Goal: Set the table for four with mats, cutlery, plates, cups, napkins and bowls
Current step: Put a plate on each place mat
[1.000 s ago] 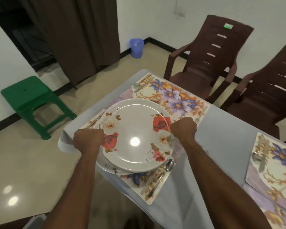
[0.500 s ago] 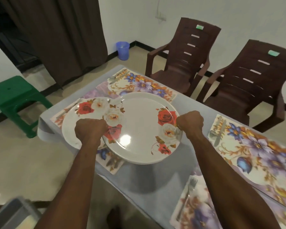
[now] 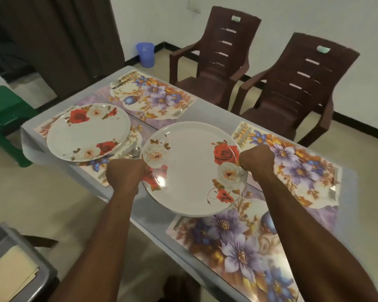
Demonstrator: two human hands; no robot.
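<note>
I hold a stack of white rose-patterned plates (image 3: 190,168) above the table, between the near mats. My left hand (image 3: 126,174) grips its left rim and my right hand (image 3: 256,161) grips its right rim. One matching plate (image 3: 88,131) lies on the near-left floral mat (image 3: 100,171), with a spoon (image 3: 135,151) beside it. Three other floral mats lie bare of plates: far left (image 3: 153,97), far right (image 3: 301,168) and near right (image 3: 238,247). Cutlery lies on the far mats' edges (image 3: 124,80).
Two brown plastic chairs (image 3: 218,59) (image 3: 297,88) stand behind the grey table (image 3: 214,115). A green stool (image 3: 2,118) is at the left, a blue bin (image 3: 145,54) by the wall. A grey tray with a cream napkin (image 3: 11,273) sits bottom left.
One plate now lies alone on the near-left mat. Both hands have carried the remaining stack to the right, over the edge of the near-right mat.
</note>
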